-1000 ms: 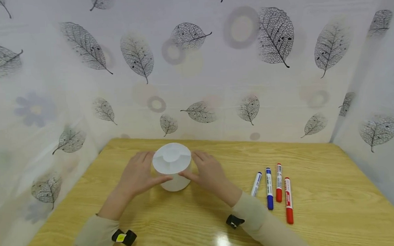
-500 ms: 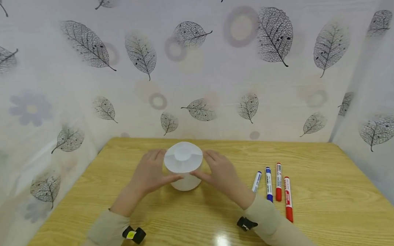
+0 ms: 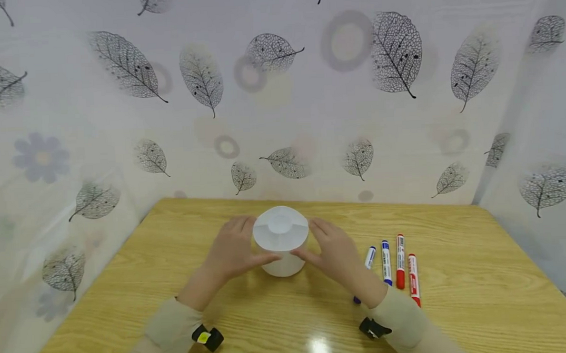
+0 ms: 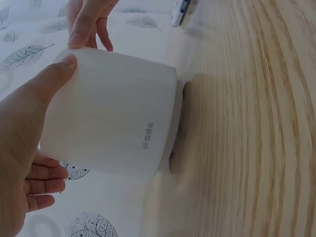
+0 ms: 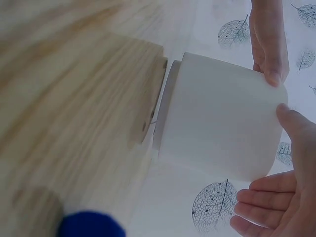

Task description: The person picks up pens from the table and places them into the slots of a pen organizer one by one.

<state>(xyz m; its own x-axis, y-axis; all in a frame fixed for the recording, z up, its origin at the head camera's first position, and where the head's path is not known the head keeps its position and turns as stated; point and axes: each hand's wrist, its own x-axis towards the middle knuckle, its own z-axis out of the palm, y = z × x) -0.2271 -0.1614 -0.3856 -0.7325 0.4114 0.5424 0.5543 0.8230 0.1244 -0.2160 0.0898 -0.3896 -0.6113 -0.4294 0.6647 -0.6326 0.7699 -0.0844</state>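
Note:
A round white pen holder, with divided compartments in its top, is between the two hands near the middle of the table. My left hand holds its left side, thumb across the front and fingers toward the back. On the other side my right hand grips it in the same way. In the left wrist view, small grey lettering shows low on the pen holder, and both thumbs press near its rim. The right wrist view shows a narrower base under the pen holder; whether it touches the table cannot be told.
To the right lie two blue-capped markers, one blue marker beside another blue marker partly behind the right forearm. Beyond them are a red marker and another red marker. A leaf-print cloth encloses the wooden table.
Both hands have moved right across the table with the pen holder between them. The right forearm now covers more of the nearest blue marker. The markers stay where they were.

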